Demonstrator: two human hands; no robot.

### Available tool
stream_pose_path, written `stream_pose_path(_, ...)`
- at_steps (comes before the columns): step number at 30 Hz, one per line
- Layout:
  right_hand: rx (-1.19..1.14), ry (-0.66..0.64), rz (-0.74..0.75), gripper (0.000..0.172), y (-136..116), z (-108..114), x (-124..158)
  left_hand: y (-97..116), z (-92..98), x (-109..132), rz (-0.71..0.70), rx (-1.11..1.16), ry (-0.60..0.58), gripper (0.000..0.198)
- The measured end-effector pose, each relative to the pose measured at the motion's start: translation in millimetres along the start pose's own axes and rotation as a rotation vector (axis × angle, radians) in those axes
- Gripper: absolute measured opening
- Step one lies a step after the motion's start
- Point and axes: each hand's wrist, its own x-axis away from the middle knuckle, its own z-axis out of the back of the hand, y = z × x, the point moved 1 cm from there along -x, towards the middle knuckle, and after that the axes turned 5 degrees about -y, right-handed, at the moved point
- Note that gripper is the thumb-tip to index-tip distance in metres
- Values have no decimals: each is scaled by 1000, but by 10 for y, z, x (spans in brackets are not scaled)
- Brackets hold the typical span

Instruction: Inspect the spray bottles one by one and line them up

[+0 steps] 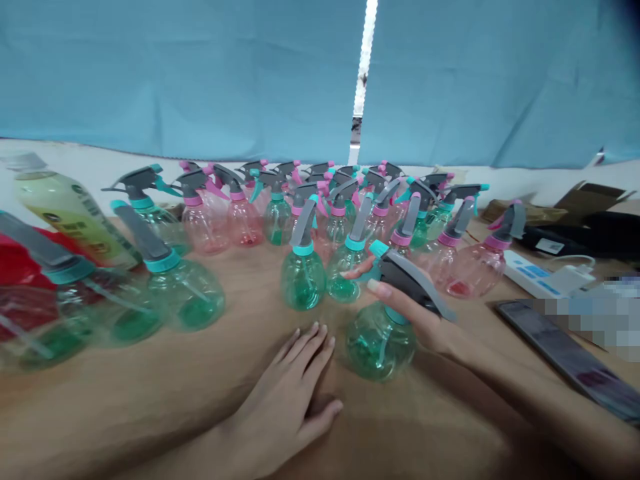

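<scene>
My right hand [423, 317] is closed around the neck of a green spray bottle [377, 350] with a grey and teal trigger head. The thumb lies along the near side of the head, and fingertips show beyond it. The bottle is nearly upright, low over or on the table; I cannot tell which. My left hand [283, 390] lies open and palm down on the wooden table [210, 400], left of that bottle, holding nothing. Just behind stand two more green spray bottles, the left one [303, 280] and the right one [344, 270].
Several pink spray bottles [245, 220] and green ones crowd the back. More green bottles [193, 293] stand at left, near a labelled drink bottle [75, 213] and a red item [25, 267]. At right are a phone [570, 360], a white power strip [535, 273] and a cardboard box [590, 203].
</scene>
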Motion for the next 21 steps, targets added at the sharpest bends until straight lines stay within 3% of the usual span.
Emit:
stream_pose_path(8,63,27,36,35,-23,15,46,-42,-63,-8,-35,-10,82,61)
stream_pose_path(14,91,34,64,37,-76,-5,58,-27,-23,-16,-19,-3,67,60)
stream_pose_path(21,24,-2,4,25,-88,-31,68,-33,-32,-11,-15,5,61,61)
